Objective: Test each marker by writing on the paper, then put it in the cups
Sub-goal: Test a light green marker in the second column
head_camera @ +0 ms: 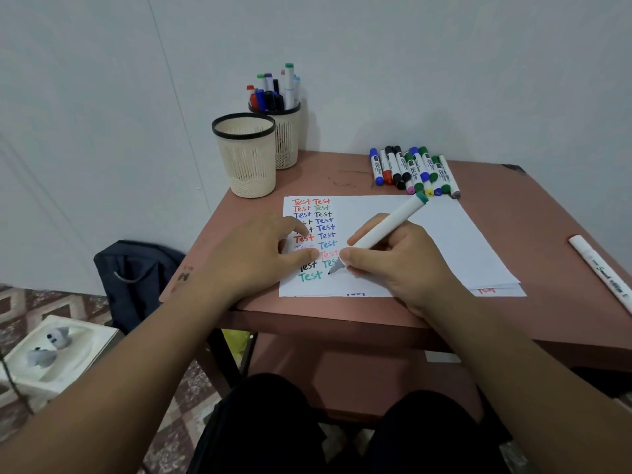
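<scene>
A white sheet of paper (pixel 427 241) lies on the reddish table (pixel 533 213), its left side filled with two columns of coloured "Test" words. My right hand (pixel 396 261) grips a white marker (pixel 386 227) with a green end cap, its tip touching the paper at the bottom of the second column. My left hand (pixel 260 251) rests flat on the paper's left edge, covering some words. A pile of capped markers (pixel 410 171) lies beyond the paper. Two beige mesh cups stand at the back left: the near cup (pixel 244 155) looks empty, the far cup (pixel 285 131) holds several markers.
A single white marker (pixel 602 271) lies near the table's right edge. More sheets peek from under the top paper. A dark bag (pixel 136 278) leans by the table's left leg, and a white box (pixel 51 354) sits on the patterned floor. A wall stands close behind.
</scene>
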`<state>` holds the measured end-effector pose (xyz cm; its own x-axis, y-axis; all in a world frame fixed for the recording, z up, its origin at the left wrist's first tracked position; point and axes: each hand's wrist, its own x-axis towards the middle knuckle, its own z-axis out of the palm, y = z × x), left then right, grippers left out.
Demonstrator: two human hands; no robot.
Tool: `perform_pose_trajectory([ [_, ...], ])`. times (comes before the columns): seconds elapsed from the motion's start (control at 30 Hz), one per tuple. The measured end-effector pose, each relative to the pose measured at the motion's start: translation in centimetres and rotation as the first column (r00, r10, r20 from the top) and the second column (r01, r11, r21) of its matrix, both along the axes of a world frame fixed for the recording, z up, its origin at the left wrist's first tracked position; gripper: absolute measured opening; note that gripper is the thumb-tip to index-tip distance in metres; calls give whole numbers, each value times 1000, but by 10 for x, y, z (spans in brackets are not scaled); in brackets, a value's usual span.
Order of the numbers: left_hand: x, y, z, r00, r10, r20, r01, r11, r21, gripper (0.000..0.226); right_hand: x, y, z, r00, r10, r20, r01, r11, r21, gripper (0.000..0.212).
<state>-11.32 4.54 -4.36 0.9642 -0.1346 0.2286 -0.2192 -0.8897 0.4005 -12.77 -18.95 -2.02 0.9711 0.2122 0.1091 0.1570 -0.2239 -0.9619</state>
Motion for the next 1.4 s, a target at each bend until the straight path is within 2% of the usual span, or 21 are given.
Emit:
perform_pose_trajectory([
  [0.2, 3, 1, -1, 1000, -15, 11, 15, 1000, 14, 45, 0, -1, -1, 1000, 0, 29, 2, 999, -51, 14],
  [0.5, 3, 1, -1, 1000, -21, 13, 21, 1000, 12, 44, 2, -2, -3, 1000, -1, 25, 1, 1000, -10, 13],
  [0.73, 2, 1, 0, 1000, -13, 3, 13, 1000, 19, 42, 2, 0, -4, 996, -19, 89, 28, 994, -106, 12],
  [1.0, 3, 1, 0, 1000, -10, -1, 10, 1000, 26, 44, 2, -2, -5, 999, -33, 36, 33, 999, -10, 12],
  [1.4, 1, 0, 1, 1000, -15, 2, 15, 1000, 21, 44, 1, -1, -5, 997, -40, 73, 47, 993, -106, 12],
])
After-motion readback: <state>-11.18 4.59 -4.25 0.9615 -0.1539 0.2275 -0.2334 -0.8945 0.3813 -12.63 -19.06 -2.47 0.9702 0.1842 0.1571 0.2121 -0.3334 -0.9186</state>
